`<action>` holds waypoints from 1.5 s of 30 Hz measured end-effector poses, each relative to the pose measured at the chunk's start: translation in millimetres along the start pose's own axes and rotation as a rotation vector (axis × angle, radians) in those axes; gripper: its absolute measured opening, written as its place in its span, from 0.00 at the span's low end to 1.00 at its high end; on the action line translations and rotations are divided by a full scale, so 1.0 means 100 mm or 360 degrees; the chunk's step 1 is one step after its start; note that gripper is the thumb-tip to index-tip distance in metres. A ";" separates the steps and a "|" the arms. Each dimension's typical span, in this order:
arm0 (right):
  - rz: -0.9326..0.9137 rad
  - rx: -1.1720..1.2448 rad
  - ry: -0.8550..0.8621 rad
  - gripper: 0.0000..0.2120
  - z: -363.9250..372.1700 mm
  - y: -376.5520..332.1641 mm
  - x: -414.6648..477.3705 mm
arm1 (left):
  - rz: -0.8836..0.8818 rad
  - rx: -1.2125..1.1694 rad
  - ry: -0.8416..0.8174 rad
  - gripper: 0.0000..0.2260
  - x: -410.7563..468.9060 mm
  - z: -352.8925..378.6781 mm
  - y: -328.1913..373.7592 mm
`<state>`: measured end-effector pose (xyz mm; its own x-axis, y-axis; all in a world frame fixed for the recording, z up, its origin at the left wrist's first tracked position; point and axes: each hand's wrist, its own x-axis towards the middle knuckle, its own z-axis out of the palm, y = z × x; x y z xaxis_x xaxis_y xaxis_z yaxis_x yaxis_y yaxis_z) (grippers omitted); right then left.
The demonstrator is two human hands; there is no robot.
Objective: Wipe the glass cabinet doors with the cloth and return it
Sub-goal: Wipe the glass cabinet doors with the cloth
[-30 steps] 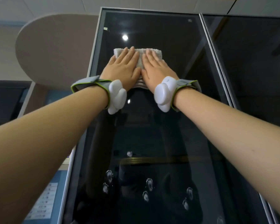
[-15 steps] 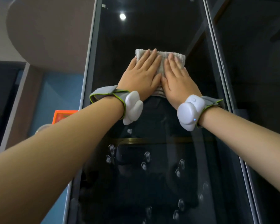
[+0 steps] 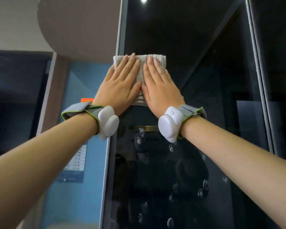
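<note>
A folded grey-white cloth [image 3: 142, 70] lies flat against the dark glass cabinet door [image 3: 188, 47], near the door's left frame. My left hand [image 3: 120, 86] presses its left half with fingers straight and together. My right hand [image 3: 158, 88] presses the right half the same way, thumbs almost touching. Both hands cover most of the cloth; only its top edge, a middle strip and the lower hem show. Each wrist carries a white device on a grey strap.
A second glass door [image 3: 279, 63] stands to the right behind a metal frame post [image 3: 257, 80]. Small clear knobs [image 3: 205, 184] show through the lower glass. Left of the cabinet is a blue wall panel [image 3: 82, 113] with a printed sheet [image 3: 76, 161].
Both hands have slid the cloth down the glass and toward the door's left frame. My view has dropped and swung, so the door's top edge is out of view.
</note>
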<state>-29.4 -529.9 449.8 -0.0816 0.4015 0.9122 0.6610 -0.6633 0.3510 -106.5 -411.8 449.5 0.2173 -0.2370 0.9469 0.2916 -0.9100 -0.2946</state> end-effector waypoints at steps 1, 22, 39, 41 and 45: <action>-0.0011 0.0014 -0.0006 0.26 0.00 -0.01 -0.05 | -0.0006 -0.0021 -0.0003 0.24 -0.05 0.01 0.01; -0.0048 -0.0108 -0.0018 0.27 0.00 0.42 -0.72 | 0.0009 -0.0195 -0.0141 0.25 -0.27 0.15 0.68; 0.0214 -0.0153 -0.0072 0.27 -0.21 1.56 -1.26 | 0.0250 -0.0023 -0.0111 0.25 0.28 0.47 1.84; 0.0246 -0.0172 -0.0072 0.27 -0.22 1.66 -1.32 | 0.0281 0.0000 -0.0123 0.25 0.33 0.51 1.95; 0.0257 -0.0146 -0.0067 0.26 -0.22 1.74 -1.36 | 0.0280 0.0025 -0.0121 0.25 0.36 0.54 2.04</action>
<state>80.2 -714.5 391.4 0.0528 0.3099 0.9493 0.5918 -0.7754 0.2203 11.4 -587.8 416.1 0.3356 -0.3653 0.8683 0.2574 -0.8511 -0.4576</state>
